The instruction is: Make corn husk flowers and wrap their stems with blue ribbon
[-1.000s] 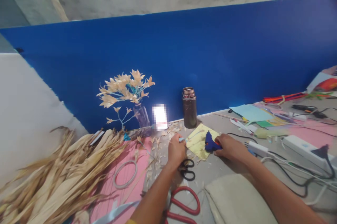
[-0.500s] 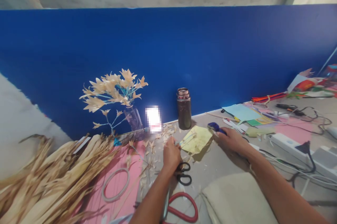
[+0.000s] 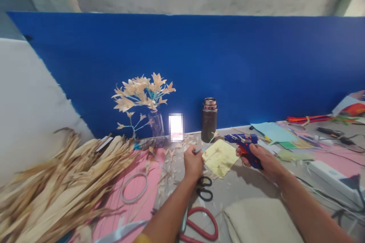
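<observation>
My left hand (image 3: 194,163) is closed in a pinch on a thin pale-blue flower stem (image 3: 209,142), which slants up to the right with a small cream petal at its tip. My right hand (image 3: 261,159) is wrapped round the handle of a blue hot glue gun (image 3: 242,138) with an orange trigger. Its nozzle points left, close to the petal; whether they touch I cannot tell. Below lies a square of yellow paper (image 3: 221,161) with bits on it. Black-handled scissors (image 3: 205,194) rest beside my left wrist, blades hidden. Red-handled scissors (image 3: 212,222) lie nearer me.
A dark open flask (image 3: 209,123) stands against the blue panel (image 3: 228,64). Left of it are a glass vase (image 3: 156,125) of cream husk flowers, dried husks (image 3: 65,182) and a tape ring (image 3: 125,194). A folded cloth (image 3: 259,220) lies in front; a power strip (image 3: 333,182) with cables is right.
My right hand has raised and turned the glue gun, so its nozzle now points left at the stem's tip. My left hand has tilted the stem upward. The view has shifted left.
</observation>
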{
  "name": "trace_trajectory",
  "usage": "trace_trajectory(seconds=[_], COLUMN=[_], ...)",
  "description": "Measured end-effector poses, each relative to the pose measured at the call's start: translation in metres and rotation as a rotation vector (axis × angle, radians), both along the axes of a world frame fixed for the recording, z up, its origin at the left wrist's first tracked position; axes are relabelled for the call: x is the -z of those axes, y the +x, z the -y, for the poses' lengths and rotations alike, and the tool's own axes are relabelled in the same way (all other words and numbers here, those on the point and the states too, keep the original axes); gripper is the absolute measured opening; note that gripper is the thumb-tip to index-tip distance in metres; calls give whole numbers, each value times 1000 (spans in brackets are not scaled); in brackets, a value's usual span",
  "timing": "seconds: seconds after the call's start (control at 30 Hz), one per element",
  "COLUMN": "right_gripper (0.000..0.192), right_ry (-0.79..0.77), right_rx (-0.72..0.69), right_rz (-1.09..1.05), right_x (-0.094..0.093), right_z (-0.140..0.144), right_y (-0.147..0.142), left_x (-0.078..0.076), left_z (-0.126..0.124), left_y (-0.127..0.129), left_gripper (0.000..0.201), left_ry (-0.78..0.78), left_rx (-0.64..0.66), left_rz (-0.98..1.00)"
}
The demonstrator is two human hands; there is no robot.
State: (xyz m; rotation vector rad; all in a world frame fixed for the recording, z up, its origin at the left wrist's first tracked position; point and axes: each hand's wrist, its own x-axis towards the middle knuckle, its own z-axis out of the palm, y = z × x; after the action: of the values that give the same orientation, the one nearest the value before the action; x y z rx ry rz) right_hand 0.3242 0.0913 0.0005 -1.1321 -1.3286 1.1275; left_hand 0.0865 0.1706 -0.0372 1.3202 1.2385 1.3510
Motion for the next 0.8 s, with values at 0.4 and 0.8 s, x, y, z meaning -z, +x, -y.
trace_trajectory(seconds=[0.4,0.8], right_gripper=[59,55], right_ry=[-2,101], right_rx=[-44,57], right_rz=[445,607], right_x=[22,20], right_z=[-7,-4], right_y=[-32,-41], left_x=[13,12], left_z=[-5,-3], left_y=[1,1], left_gripper=[12,10], left_ry=[-5,5], left_rx=[-4,10], left_rz=[22,69])
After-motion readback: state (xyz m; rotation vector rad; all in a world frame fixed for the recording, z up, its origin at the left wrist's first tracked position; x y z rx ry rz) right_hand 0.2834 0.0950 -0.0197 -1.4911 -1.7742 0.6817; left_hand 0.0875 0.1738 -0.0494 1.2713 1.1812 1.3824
